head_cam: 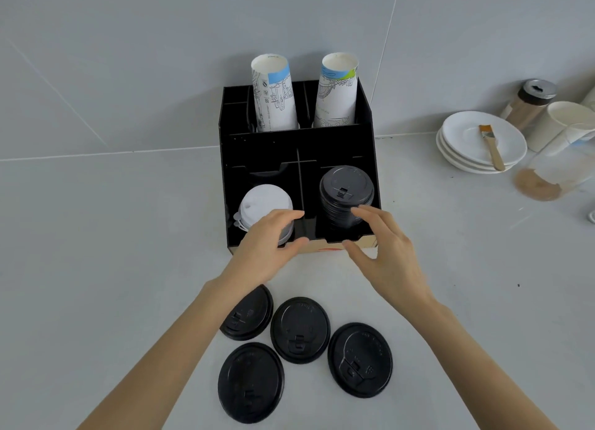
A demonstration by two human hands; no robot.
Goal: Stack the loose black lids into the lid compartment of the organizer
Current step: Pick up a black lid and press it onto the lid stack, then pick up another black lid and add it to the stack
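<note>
Head view looks down on a pale counter where my left hand (pixel 269 241) and right hand (pixel 383 252) hover at the front edge of the black organizer (pixel 231 146), both with fingers spread and curled, gripping nothing. My right fingertips (pixel 362 211) sit just beside the stack of black lids (pixel 347 195) in the front right compartment; whether they touch it I cannot tell. My left hand partly covers the stack of white lids (pixel 265 204) in the front left compartment. Behind them, two tall stacks of paper cups (pixel 275 97) stand tilted in the rear slots. Four loose black lids (pixel 300 329) lie flat on the counter near me, between my forearms (one half hidden under my left wrist). The counter to the left is bare. Off to the right, well apart, white saucers (pixel 463 139) carry a small brush (pixel 491 146).
</note>
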